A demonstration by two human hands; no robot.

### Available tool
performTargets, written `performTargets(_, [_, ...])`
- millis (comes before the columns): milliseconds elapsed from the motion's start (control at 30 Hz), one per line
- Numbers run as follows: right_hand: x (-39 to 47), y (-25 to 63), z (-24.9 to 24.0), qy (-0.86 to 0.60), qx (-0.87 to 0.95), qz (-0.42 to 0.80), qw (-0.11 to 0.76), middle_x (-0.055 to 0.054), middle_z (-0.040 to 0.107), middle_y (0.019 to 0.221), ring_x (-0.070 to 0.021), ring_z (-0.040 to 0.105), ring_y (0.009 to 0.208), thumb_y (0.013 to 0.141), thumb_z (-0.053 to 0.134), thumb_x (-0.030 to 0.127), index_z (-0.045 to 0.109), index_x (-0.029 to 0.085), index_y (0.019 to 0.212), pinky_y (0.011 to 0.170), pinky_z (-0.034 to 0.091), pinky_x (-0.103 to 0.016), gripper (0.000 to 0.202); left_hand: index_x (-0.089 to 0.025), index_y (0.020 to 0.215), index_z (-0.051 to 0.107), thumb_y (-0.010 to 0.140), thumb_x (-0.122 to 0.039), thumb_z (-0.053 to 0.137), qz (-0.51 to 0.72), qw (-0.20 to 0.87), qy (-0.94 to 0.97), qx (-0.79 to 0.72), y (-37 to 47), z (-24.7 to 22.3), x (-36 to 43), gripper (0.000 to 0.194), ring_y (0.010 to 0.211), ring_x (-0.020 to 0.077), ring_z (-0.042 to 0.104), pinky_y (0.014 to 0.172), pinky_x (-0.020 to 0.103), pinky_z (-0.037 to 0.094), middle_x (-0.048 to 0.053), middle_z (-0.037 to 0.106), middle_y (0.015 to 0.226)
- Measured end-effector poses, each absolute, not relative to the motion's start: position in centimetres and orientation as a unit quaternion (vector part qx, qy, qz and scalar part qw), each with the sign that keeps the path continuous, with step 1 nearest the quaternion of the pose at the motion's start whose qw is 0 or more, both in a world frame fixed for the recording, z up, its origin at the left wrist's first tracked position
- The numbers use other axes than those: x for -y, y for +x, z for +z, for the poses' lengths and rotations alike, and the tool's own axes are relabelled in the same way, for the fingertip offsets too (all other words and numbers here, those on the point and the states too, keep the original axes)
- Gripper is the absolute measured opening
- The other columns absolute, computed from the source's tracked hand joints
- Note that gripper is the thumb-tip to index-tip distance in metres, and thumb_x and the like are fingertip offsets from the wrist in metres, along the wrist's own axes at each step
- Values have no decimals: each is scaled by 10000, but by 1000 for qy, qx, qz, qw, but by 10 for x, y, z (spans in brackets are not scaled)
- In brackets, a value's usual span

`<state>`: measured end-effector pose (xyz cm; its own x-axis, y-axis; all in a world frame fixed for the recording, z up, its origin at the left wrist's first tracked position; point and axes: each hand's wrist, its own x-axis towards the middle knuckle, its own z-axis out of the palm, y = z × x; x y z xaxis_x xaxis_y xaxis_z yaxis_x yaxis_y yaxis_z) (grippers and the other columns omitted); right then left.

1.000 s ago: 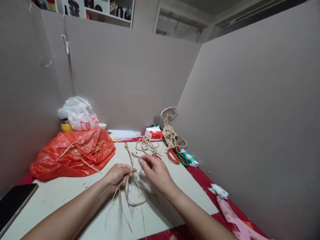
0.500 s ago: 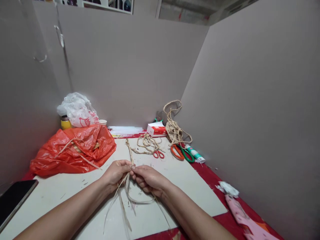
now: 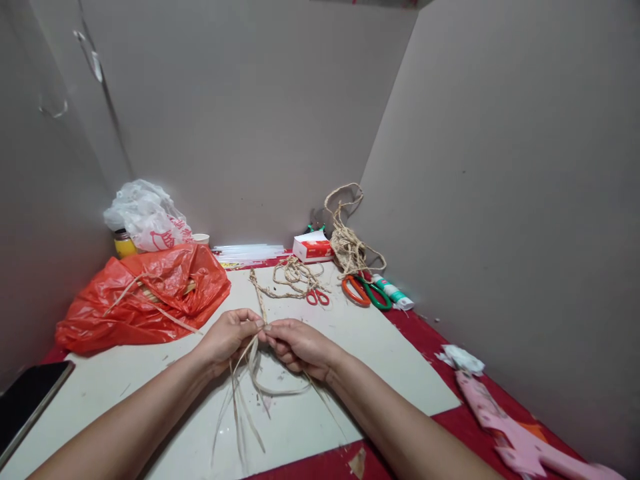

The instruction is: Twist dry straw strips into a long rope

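My left hand [image 3: 231, 337] and my right hand [image 3: 300, 347] meet over the white board [image 3: 400, 373], each pinching a braided straw cord [image 3: 261, 303] at its near end. The braid runs away from my fingertips and joins a loose coil of cord [image 3: 295, 273] lying farther back. Several loose, pale strands [image 3: 243, 413] hang from my fingers toward me, and one curves in a loop beneath my right hand. The exact crossing of strands between the fingertips is hidden.
A red plastic bag [image 3: 150, 297] with straw sits left, a phone [image 3: 30, 407] near the left edge. Behind lie red-handled scissors [image 3: 317, 297], larger orange- and green-handled tools [image 3: 367, 293], a bundle of cord [image 3: 347, 250] and a small box [image 3: 313, 247]. A pink glue gun [image 3: 500, 427] lies right.
The view has tipped downward, bringing more of the pink glue gun into sight. Both hands stay together at the braid, with only slight finger movement, and the hanging strands have shifted a little.
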<state>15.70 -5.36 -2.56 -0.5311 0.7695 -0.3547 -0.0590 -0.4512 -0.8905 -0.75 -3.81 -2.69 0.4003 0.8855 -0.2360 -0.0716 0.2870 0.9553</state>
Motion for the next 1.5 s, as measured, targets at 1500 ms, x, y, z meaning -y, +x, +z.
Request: performTargets(1500, [59,158,-22,-431,414,729,334,117,279,378,-15,140,302,719,587,264,519,147,636,291,76,-166,158,-132,946,550,678,-279,611,331,602,550,-475,3,0,49,311,530,96,514,544,219,380,-12,560,615])
